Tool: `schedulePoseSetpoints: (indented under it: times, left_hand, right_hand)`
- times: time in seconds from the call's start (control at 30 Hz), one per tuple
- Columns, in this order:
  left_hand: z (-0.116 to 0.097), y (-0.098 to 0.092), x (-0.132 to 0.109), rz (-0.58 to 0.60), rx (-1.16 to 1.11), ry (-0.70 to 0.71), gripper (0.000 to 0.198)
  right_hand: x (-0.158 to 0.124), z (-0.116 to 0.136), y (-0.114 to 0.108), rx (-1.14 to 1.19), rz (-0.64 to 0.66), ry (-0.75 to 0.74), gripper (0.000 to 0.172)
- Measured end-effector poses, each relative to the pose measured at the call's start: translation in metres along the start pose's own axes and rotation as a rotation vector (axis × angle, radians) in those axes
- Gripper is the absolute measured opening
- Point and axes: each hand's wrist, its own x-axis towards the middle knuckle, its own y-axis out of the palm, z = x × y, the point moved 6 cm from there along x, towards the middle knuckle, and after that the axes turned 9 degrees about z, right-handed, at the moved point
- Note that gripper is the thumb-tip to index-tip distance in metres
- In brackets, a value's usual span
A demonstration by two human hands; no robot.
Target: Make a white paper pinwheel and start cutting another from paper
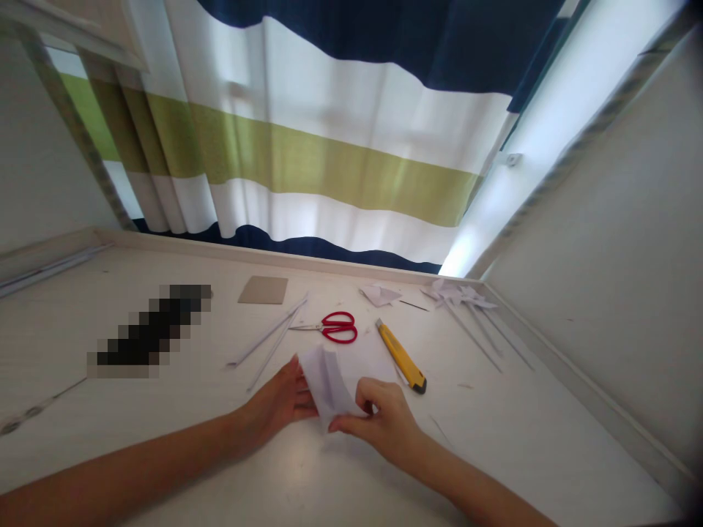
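A creased sheet of white paper (328, 382) is held up over the table between both hands. My left hand (281, 395) is closed on its left side, with some fingers behind the sheet. At the lower right edge, my right hand (384, 416) pinches the paper between thumb and curled fingers. Just beyond the hands lie red-handled scissors (337, 328), blades pointing left. A yellow utility knife (403, 356) rests to the right, close to another white sheet (373, 360) flat on the table.
Rolled paper sticks (269, 333) lie left of the scissors, with a brown square card (263, 290) behind. Paper pinwheels on sticks (464, 296) lie back right, near a folded paper piece (380, 294) and a thin dark rod (414, 305). A blurred-out dark object (151, 329) lies left.
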Motion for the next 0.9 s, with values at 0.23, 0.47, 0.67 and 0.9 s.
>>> schedulePoseSetpoints:
  times: [0.23,0.47,0.67,0.9]
  left_hand:
    - [-0.009,0.001,-0.009,-0.002,-0.089,-0.123,0.049]
    - [-0.010,-0.007,-0.025,-0.020,0.079,-0.231,0.034]
    - [-0.027,-0.009,-0.029,-0.034,0.303,-0.272,0.028]
    - [-0.023,0.000,-0.036,0.039,0.478,-0.349,0.030]
  right_hand:
    - [-0.004,-0.003,0.008,-0.047,0.104,-0.051,0.056]
    - [-0.002,-0.008,0.007,0.115,0.146,0.029,0.036]
    - [0.001,-0.030,-0.003,0.176,0.105,0.131,0.036]
    - [0.014,-0.012,-0.036,-0.077,-0.184,0.000,0.046]
